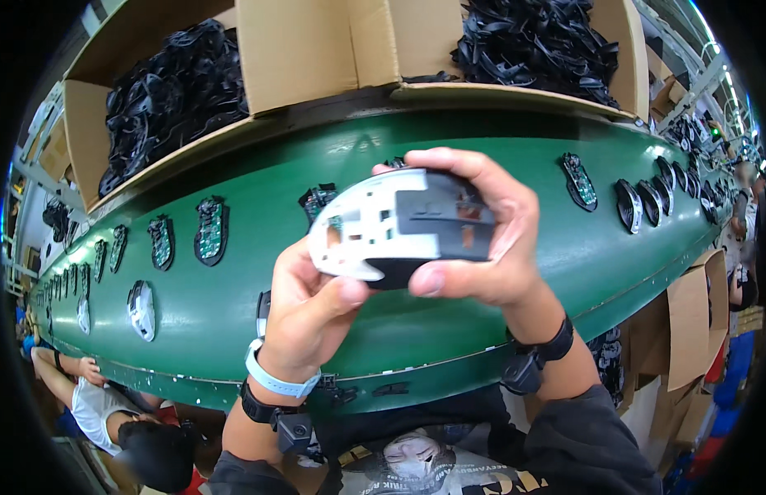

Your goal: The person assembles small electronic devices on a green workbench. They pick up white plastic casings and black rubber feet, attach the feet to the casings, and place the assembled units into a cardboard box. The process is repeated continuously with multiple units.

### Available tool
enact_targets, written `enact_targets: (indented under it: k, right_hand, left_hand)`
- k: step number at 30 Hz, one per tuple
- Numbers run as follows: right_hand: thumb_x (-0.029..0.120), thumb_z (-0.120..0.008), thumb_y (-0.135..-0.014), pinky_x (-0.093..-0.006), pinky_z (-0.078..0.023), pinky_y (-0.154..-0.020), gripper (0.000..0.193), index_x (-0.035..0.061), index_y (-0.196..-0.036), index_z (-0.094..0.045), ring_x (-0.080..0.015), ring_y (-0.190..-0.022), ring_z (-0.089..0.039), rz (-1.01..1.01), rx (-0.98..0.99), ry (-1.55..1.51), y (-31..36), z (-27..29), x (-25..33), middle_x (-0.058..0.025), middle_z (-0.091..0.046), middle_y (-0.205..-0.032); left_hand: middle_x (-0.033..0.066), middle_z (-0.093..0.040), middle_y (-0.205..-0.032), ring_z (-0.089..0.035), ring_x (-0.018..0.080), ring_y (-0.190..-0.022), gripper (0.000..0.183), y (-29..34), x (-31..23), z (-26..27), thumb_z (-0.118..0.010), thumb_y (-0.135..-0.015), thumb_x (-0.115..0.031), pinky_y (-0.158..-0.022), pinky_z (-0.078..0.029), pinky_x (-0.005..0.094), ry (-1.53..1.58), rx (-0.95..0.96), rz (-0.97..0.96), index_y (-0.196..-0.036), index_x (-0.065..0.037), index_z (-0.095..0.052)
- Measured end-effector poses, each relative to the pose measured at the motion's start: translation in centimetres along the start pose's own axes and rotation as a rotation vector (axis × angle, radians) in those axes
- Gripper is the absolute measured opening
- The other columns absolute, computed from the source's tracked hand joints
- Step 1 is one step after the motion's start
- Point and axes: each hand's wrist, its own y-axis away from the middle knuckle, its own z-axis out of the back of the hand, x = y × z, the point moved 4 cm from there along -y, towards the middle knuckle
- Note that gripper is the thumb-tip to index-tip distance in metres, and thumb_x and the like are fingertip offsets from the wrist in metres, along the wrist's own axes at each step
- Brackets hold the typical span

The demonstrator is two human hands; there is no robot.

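Note:
A computer mouse shell (403,221), white at its left end and black at its right, is held up above a long green work surface (416,330). My left hand (304,301) grips the white end, its thumb along the near edge. On the black end, my right hand (511,227) is closed with the thumb at the near side and fingers over the far side. Small square openings show in the white part. Behind the shell, a mouse base with a circuit board (318,198) is partly hidden. Another dark mouse part (263,315) peeks out beside my left wrist.
Cardboard boxes of black plastic parts (181,99) (539,49) line the far edge. Mouse bases with green boards (211,231) lie along the surface at left, with a white shell (141,311) nearer. Several mouse shells (651,202) lie at right. Another person (110,412) sits at lower left.

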Motion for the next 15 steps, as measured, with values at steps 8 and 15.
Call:
enact_targets:
  k: [8, 15]
  right_hand:
    - [0.028, -0.102, -0.058, -0.0368, -0.053, -0.086, 0.074, -0.0003, -0.119, -0.072, -0.0263, -0.098, -0.066, 0.127, 0.496, 0.176, 0.7, -3.9, 4.3, -0.0113, -0.074, -0.107]
    - [0.030, -0.100, -0.064, -0.0354, -0.054, -0.091, 0.086, 0.0031, -0.136, -0.062, -0.0274, -0.099, -0.069, -0.070, 0.489, 0.049, 4.1, -5.3, 3.3, -0.0107, -0.072, -0.110]
  left_hand:
    - [0.0211, -0.064, -0.135, -0.064, 0.0321, -0.127, 0.082, 3.5, -0.9, 1.0, -0.037, -0.107, -0.065, -0.108, -0.053, 0.0450, 0.074, 0.092, 0.592, -0.146, 0.007, -0.047]
    - [0.0260, -0.064, -0.130, -0.074, 0.0389, -0.101, 0.071, 8.4, 1.7, -0.3, -0.024, -0.110, -0.059, -0.079, -0.064, 0.0444, 0.305, 0.268, 0.641, -0.150, -0.002, -0.041]
